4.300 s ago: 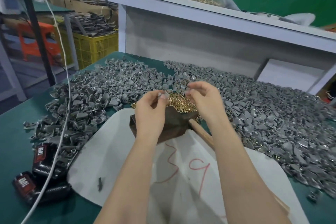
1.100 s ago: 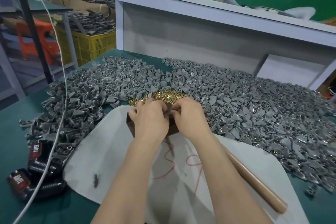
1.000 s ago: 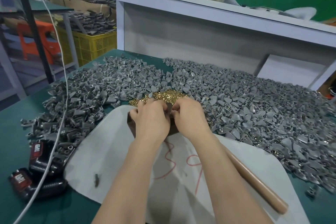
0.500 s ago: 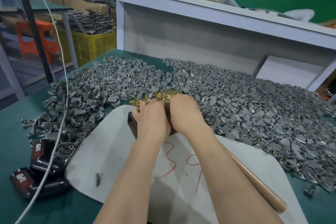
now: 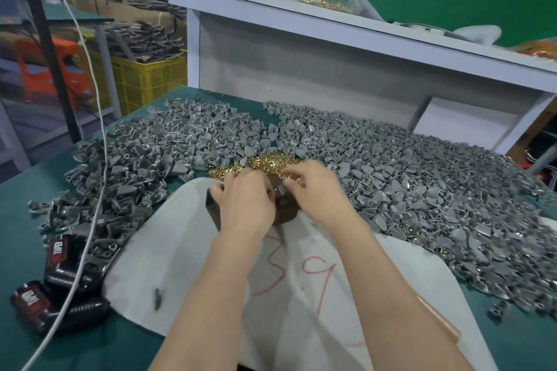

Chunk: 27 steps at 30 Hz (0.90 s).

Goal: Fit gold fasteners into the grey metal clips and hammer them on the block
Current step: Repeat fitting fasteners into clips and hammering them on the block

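Both hands are working over the dark brown block (image 5: 284,209), which is sitting on the far end of a white sheet (image 5: 193,250) marked with red handwritten numerals. The left hand (image 5: 245,205) is lying palm-down across the near left part of the block, fingers curled inward toward its top face; whether those fingers are pinching anything cannot be told, because the hand itself is covering the contact area. The right hand (image 5: 319,193) is reaching in from the right, fingertips bent down and meeting the left hand's fingertips over the block's top, where a small grey piece (image 5: 281,190) is showing between them; whether it is actually gripped cannot be told. The pile of gold fasteners (image 5: 265,163) is lying just beyond the block, touching the far edge of the white sheet. The grey metal clips (image 5: 422,190) are spreading in two broad heaps across the green table (image 5: 18,199), one to the left of the gold pile and a larger one to the right. A wooden handle (image 5: 437,319) is showing partly at the right edge of the sheet, mostly hidden by the right forearm. A white cable (image 5: 90,190) is running across the left heap, passing over black and red battery packs (image 5: 57,274) at the near left.
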Motion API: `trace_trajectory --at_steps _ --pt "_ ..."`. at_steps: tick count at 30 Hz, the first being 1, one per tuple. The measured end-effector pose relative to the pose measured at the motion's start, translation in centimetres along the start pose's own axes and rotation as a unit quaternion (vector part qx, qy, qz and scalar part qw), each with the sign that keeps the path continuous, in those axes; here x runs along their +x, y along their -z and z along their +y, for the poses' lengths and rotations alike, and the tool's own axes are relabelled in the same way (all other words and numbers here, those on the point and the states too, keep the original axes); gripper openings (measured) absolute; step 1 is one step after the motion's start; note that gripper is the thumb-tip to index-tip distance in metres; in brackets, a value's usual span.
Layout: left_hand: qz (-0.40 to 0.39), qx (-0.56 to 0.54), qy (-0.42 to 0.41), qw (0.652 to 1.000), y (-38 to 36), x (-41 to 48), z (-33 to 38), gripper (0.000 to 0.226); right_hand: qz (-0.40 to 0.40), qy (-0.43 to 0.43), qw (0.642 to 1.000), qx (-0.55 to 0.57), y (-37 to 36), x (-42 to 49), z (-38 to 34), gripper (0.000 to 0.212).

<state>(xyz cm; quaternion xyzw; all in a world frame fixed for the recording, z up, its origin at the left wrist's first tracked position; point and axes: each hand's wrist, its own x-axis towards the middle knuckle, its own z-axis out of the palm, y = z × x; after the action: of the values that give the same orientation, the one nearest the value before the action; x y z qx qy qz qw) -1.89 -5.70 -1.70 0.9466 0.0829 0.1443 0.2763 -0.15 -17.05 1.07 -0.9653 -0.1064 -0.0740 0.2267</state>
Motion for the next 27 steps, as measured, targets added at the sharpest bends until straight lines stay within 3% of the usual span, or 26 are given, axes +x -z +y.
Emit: trace_trajectory --at_steps 2,4,6,9,14,20,27 --pt "0.006 -0.010 0.002 1.000 -0.1 0.1 -0.2 0.014 0.037 -0.079 0.996 0.001 0.5 -0.8 2.1 0.037" --pt "0.008 -0.015 0.005 1.000 0.0 0.0 -0.2 0.013 -0.032 -0.165 0.982 -0.090 0.6 -1.5 3.7 0.032" --pt "0.009 -0.018 0.006 1.000 0.0 0.0 -0.2 0.012 -0.108 -0.197 0.965 -0.136 0.2 -2.0 4.1 0.027" --pt "0.013 -0.015 0.008 1.000 0.1 -0.1 -0.3 0.010 -0.086 -0.175 0.975 -0.105 0.0 -1.9 4.0 0.021" --pt "0.006 -0.016 0.006 1.000 0.2 -0.1 -0.2 0.011 0.002 -0.142 0.989 0.044 1.9 -2.0 4.1 0.021" --pt "0.001 -0.010 0.008 1.000 0.1 -0.1 -0.1 0.015 0.094 -0.052 0.994 0.023 2.4 -2.6 2.7 0.018" --pt "0.008 0.001 -0.001 1.000 0.1 -0.1 0.0 0.012 0.034 -0.067 0.997 0.027 0.0 -0.5 -0.2 0.034"
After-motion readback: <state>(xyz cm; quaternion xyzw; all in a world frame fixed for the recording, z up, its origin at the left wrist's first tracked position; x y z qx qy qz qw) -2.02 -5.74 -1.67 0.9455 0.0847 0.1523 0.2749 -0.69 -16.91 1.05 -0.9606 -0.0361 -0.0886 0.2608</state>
